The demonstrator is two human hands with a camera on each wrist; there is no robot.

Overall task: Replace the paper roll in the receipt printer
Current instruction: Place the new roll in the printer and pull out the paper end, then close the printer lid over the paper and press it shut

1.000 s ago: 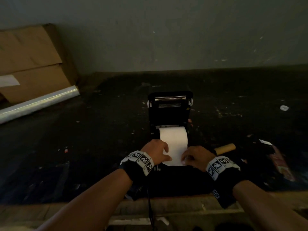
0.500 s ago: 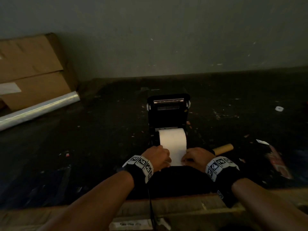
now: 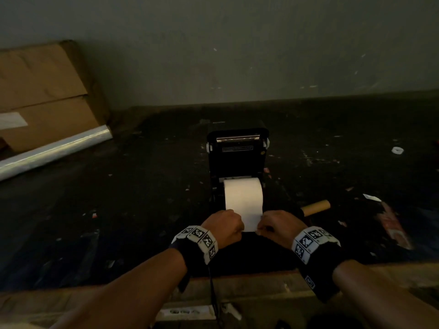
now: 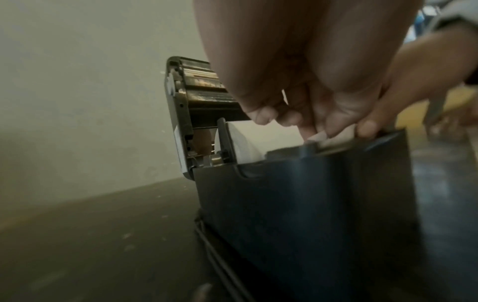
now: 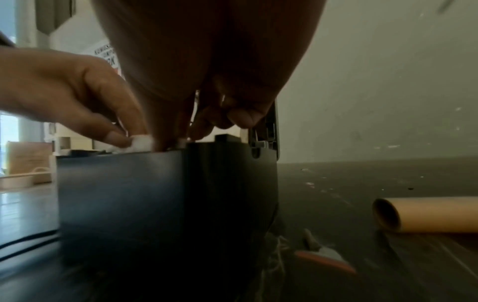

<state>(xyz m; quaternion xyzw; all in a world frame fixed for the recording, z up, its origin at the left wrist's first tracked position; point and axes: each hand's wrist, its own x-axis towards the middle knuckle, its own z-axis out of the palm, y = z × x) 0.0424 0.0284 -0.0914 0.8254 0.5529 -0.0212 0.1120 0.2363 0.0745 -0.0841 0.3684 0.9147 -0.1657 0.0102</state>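
Observation:
The black receipt printer [image 3: 237, 160] stands in the middle of the dark table with its lid [image 4: 186, 102] swung up. A white paper roll [image 3: 243, 198] sits in its bay, and its loose end [image 3: 249, 222] runs forward over the front edge. My left hand [image 3: 240, 230] pinches the left corner of that end [image 4: 318, 135]. My right hand [image 3: 259, 230] pinches the right corner. In the right wrist view the left hand's fingers [image 5: 113, 137] squeeze crumpled paper [image 5: 141, 141] on top of the printer body [image 5: 155, 194]. An empty brown cardboard core [image 3: 316, 207] lies just right of the printer.
Cardboard boxes [image 3: 42, 91] and a roll of clear film [image 3: 54, 150] lie at the back left. A small white ring [image 3: 397, 150] and a reddish packet [image 3: 392, 224] are at the right. The printer cable [image 3: 212, 293] hangs over the wooden front edge [image 3: 261, 293].
Both hands have kept their pinch on the paper end and shifted slightly toward me. The roll and the open lid have not moved.

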